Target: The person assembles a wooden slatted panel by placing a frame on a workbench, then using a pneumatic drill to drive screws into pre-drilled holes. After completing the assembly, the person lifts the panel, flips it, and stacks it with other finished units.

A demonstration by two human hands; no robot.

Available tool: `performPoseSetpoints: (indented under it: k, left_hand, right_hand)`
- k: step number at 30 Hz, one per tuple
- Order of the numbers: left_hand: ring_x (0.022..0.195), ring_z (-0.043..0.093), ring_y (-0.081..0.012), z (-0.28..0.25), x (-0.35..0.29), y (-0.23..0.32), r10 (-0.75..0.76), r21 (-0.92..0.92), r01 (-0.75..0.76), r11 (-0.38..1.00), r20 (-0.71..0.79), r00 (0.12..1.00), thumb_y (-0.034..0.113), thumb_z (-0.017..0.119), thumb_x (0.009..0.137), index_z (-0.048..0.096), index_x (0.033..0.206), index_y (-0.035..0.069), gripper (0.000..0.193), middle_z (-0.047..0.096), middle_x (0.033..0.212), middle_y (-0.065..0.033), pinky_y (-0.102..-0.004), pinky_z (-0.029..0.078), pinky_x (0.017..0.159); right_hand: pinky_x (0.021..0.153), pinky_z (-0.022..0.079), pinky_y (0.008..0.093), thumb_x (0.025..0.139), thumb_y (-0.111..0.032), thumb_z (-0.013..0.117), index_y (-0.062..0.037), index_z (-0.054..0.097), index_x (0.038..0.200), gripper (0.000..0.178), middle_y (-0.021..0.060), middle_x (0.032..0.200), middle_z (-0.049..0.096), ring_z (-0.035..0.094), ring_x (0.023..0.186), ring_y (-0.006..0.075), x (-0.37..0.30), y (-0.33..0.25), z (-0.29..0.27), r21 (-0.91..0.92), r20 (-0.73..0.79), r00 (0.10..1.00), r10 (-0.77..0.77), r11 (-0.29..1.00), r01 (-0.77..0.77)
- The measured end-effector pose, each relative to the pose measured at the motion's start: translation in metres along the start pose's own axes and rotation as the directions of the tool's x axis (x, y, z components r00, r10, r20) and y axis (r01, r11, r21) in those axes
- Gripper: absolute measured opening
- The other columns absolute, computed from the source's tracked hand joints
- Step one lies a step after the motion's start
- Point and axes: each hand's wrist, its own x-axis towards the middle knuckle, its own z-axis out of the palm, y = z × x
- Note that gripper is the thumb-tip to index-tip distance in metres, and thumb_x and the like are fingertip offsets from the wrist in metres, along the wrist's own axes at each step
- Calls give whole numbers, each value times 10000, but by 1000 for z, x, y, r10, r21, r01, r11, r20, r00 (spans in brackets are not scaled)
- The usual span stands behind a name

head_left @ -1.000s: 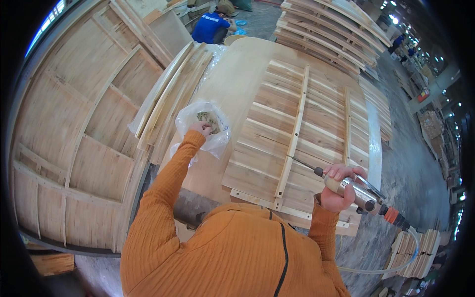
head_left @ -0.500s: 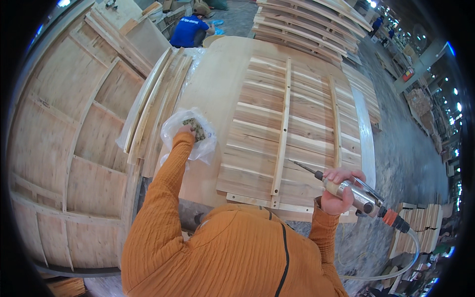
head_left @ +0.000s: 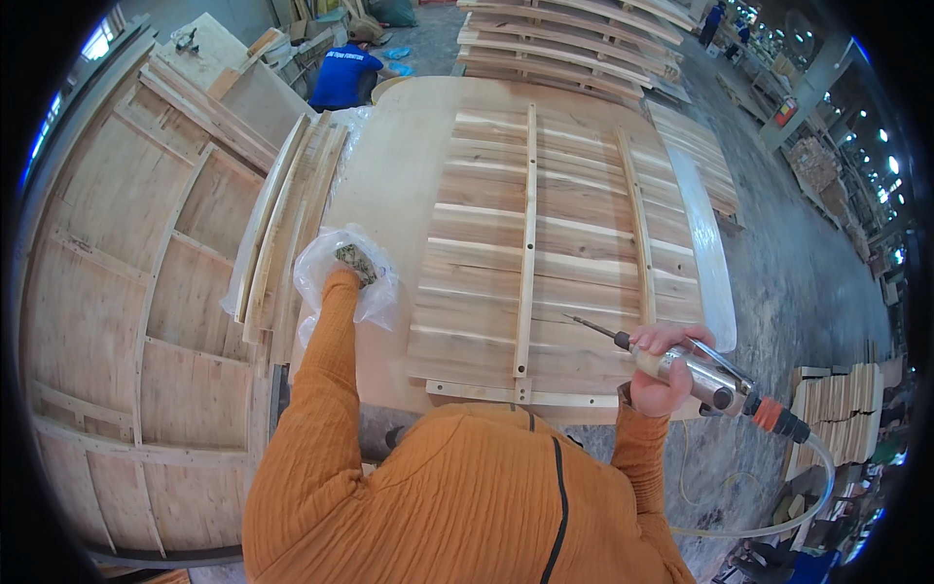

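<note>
My right hand (head_left: 664, 368) is wrapped around a silver air screwdriver (head_left: 715, 386), its long thin bit pointing left over the wooden slatted panel (head_left: 477, 277). A hose runs from its orange and black rear fitting. My left hand (head_left: 343, 272) reaches into a clear plastic bag (head_left: 309, 271) of small dark metal pieces, likely screws (head_left: 360, 261); its fingers are hidden among them. Two battens, a middle one (head_left: 527, 243) and a right one (head_left: 637, 229), lie across the slats. A strip with holes (head_left: 486, 392) runs along the panel's near edge.
Framed plywood panels (head_left: 195, 297) stand at the left, beside upright boards (head_left: 282, 214). Behind the table rises a stack of slatted panels (head_left: 569, 44). A person in blue (head_left: 345, 76) crouches at the far left. More wood pieces (head_left: 842, 409) are piled at the right.
The view has shifted, so table and panel appear farther left. My left hand has sunk deeper into the bag, hiding its fingers. The right hand keeps its hold on the screwdriver.
</note>
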Motion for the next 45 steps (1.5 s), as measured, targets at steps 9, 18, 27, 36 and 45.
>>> performPoseSetpoints:
  k: [9,18,27,36,45]
  left_hand:
    - [824,627,-267,9,-16,-11,35,-327,-43,944,-32,999,231,687,683,658,885,99,242,659,873,-109,-358,478,785]
    - [845,609,-336,9,-36,0,109,-164,-142,976,-194,975,253,598,737,647,886,61,247,642,872,-172,-395,465,786]
    - [771,613,-216,-24,-53,21,-31,-766,-286,576,-370,928,119,594,776,558,920,-25,207,645,862,-148,-312,478,722]
    - [629,557,-106,51,-185,200,357,-966,-33,257,63,932,155,627,801,612,946,-6,217,662,833,-66,-210,437,595]
    - [412,344,-16,100,-321,347,659,-910,295,292,415,628,132,597,830,573,995,14,205,650,837,-75,-172,275,355]
  right_hand:
    - [598,477,392,751,-218,550,-25,377,1064,406,97,681,500,514,640,210,2,-2,-20,10,-19,999,39,999,-39]
    - [620,476,386,752,-222,557,-34,373,1050,398,99,706,512,517,650,214,5,-1,-20,-7,-21,996,88,996,-88]
    - [673,478,379,768,-172,600,-35,370,1059,396,104,729,525,522,682,204,19,-7,-44,94,-7,999,53,994,-53]
    - [655,471,387,770,-196,589,-39,364,1060,399,104,719,517,517,673,212,52,-13,-85,20,36,999,-27,999,27]
    - [650,478,383,760,-202,583,-41,371,1045,390,97,717,519,526,671,212,100,-16,-144,-44,108,993,-56,997,61]
